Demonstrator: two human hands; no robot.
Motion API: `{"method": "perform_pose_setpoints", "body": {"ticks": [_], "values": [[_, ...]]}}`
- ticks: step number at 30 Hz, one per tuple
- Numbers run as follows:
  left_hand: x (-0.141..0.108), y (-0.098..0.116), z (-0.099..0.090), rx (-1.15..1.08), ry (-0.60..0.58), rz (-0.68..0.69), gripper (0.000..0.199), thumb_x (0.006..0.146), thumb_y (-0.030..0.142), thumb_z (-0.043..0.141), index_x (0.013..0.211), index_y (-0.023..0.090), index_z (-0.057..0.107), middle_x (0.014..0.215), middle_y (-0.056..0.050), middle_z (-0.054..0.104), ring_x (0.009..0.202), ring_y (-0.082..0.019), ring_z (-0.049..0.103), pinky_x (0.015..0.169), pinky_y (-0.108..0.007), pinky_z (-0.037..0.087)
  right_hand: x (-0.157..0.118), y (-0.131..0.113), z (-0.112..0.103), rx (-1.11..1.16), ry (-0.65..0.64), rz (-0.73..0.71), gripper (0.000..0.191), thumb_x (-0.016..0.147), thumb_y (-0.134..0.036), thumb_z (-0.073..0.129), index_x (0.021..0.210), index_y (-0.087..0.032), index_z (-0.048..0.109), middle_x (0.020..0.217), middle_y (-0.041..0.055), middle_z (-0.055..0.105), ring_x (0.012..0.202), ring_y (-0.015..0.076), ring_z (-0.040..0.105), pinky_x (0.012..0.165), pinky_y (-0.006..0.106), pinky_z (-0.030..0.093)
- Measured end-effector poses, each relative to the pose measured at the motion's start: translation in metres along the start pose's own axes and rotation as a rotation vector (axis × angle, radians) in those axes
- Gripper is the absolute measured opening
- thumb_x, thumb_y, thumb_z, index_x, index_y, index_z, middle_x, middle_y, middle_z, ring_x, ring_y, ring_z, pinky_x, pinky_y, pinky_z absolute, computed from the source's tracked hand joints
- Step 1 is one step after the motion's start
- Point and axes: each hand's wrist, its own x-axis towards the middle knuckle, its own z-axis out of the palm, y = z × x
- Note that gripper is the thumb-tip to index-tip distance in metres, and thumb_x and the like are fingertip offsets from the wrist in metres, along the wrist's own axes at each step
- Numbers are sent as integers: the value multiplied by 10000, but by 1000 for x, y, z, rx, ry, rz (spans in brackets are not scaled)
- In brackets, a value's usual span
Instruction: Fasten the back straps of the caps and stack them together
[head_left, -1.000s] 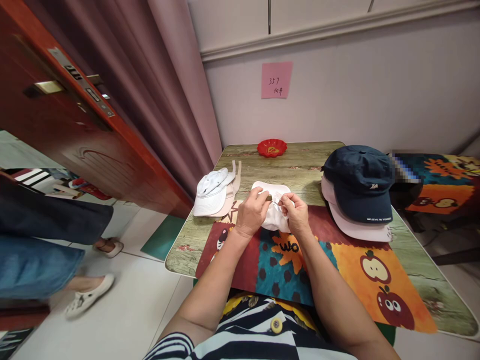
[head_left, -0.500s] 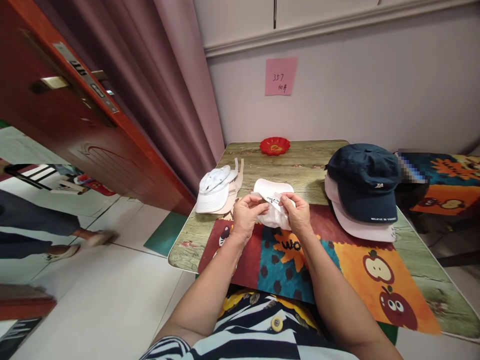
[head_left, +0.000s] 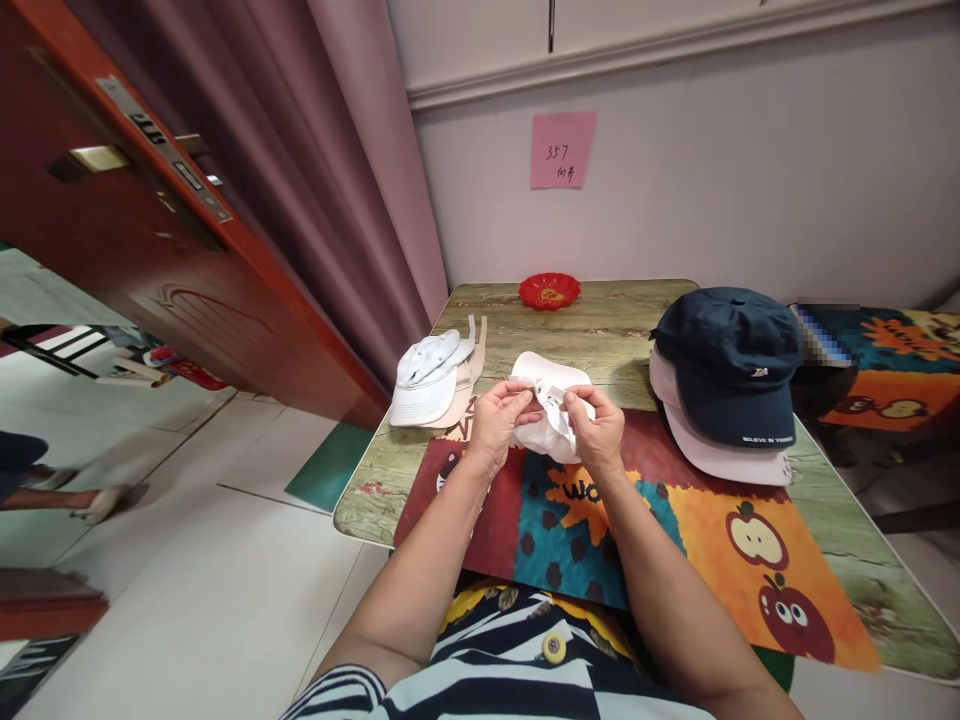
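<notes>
A white baseball cap (head_left: pixel 553 368) rests over the patterned mat in front of me, its brim pointing away. My left hand (head_left: pixel 495 422) pinches the left side of the cap's back strap between thumb and fingers. On the other side, my right hand (head_left: pixel 599 426) pinches the strap's right part. Small dark dots show on the strap between the two hands. The cap's crown hangs below my fingers and is partly hidden by them.
A small stack of light caps (head_left: pixel 424 392) lies to the left. At the right stands a stack with a navy cap (head_left: pixel 731 370) over pale ones. A red scalloped dish (head_left: pixel 550 291) sits at the back of the table (head_left: pixel 622 340). A person's leg (head_left: pixel 45 497) shows at far left.
My fingers have shifted slightly on the cap, and its strap now shows plainly between them. The person at far left has moved further left.
</notes>
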Motion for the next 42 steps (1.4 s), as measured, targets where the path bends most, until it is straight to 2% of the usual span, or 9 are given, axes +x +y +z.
{"method": "perform_pose_setpoints", "body": {"ticks": [3,7,13,20,24,29,42], "values": [[0,-1,2,37,16,-7,385,666,343,873,920,123,684,799,-74,759,717,-178,740,655,-265,608,0,0,-2,-110,78,-55,242,861,-440,665,834,-200,690,671,-3,659,560,145,549,558,259,427],[0,0,6,93,-6,17,377,696,363,854,929,110,699,813,-87,758,732,-189,744,665,-279,616,-1,-2,-1,-109,30,-55,257,873,-457,644,826,-208,681,664,-3,670,545,152,564,536,259,429],[0,-1,12,115,-41,55,364,710,374,838,928,126,685,803,-76,760,747,-201,749,679,-297,614,-2,-4,1,-145,75,-78,235,878,-437,640,833,-211,683,691,6,698,557,155,607,546,255,457],[0,-3,11,121,-8,82,374,648,322,876,917,123,708,833,-69,759,741,-186,739,699,-293,599,-1,-3,3,-24,22,23,291,872,-495,649,844,-206,641,707,9,717,481,127,602,497,242,474],[0,-2,10,52,16,45,377,596,330,907,820,132,677,778,-34,736,702,-169,722,722,-309,596,-2,-3,3,-10,12,36,318,875,-525,641,863,-208,628,740,23,744,474,129,605,478,239,473],[-1,-1,9,-24,-2,10,418,571,339,922,802,139,637,773,-6,709,736,-174,734,784,-327,595,-3,-3,3,-16,52,16,300,892,-508,632,868,-210,621,763,31,761,470,125,603,490,240,487],[-2,3,11,60,-25,27,379,615,348,891,798,147,627,743,-11,708,701,-171,728,734,-307,595,-4,-7,3,-59,26,-34,257,888,-465,637,852,-211,646,740,24,744,495,134,629,497,245,511]]}}
